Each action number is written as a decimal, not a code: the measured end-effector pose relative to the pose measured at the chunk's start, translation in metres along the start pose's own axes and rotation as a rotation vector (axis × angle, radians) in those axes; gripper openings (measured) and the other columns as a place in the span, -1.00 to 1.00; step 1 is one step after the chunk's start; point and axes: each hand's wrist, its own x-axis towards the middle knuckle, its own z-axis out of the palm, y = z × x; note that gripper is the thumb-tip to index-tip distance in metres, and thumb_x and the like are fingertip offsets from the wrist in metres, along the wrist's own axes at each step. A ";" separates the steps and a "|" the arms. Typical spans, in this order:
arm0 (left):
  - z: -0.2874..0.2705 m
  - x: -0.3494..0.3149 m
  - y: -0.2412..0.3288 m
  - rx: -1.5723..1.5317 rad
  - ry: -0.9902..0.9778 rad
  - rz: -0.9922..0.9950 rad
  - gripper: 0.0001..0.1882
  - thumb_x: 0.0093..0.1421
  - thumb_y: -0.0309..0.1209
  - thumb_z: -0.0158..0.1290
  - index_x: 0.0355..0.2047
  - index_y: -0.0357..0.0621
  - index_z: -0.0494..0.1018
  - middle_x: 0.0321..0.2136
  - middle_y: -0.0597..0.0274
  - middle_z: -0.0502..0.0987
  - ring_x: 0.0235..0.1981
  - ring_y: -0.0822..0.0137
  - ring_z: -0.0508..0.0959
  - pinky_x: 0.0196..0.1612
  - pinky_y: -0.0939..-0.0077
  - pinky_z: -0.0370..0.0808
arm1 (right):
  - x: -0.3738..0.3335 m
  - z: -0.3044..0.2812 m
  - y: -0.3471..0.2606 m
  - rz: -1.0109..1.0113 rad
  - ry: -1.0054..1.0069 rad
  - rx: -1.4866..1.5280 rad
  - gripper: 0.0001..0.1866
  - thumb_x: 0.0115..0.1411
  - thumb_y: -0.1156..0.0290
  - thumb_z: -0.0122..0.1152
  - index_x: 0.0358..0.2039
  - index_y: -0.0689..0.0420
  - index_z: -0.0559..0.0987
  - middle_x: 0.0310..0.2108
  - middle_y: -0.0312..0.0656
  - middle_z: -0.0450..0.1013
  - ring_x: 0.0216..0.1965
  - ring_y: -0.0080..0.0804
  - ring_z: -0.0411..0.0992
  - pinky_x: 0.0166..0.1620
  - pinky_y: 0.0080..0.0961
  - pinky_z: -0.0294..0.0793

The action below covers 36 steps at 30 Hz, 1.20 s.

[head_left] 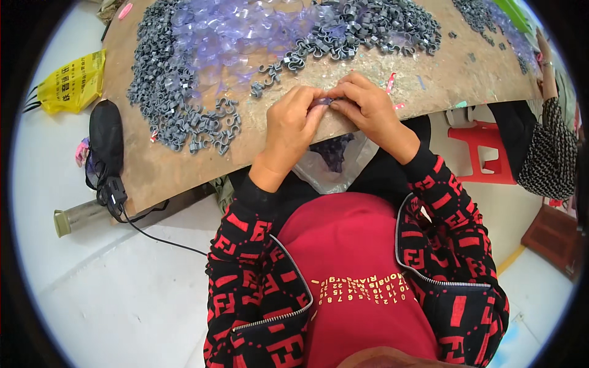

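Observation:
My left hand (291, 120) and my right hand (370, 109) meet over the front edge of the worktable (172, 178). Between their fingertips they pinch a small purple-grey plastic piece (323, 102), mostly covered by the fingers. Just beyond the hands lie grey C-shaped plastic clips (208, 126), heaped in a wide band. Amid them spreads a pile of clear purple plastic pieces (239, 37). Below the hands, at my lap, a translucent plastic bag (353, 168) holds dark purple pieces (333, 152).
At the left are a yellow plastic bag (73, 83) and a black pouch (105, 132) with a cable. To the right stands a red stool (485, 147), beside another person's patterned sleeve (549, 153). More clips (475, 15) lie at the far right. Red scraps (391, 83) dot the tabletop.

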 end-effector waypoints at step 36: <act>0.001 0.017 -0.003 0.147 -0.139 0.059 -0.80 -0.05 -0.58 0.18 -0.39 -0.20 0.41 -0.43 0.07 0.45 -0.33 -0.01 0.52 -0.31 0.21 0.45 | 0.012 -0.011 -0.003 -0.039 -0.151 -0.120 -0.81 0.01 0.51 0.26 -0.31 0.15 0.53 -0.37 -0.10 0.40 -0.30 -0.02 0.42 -0.27 -0.24 0.45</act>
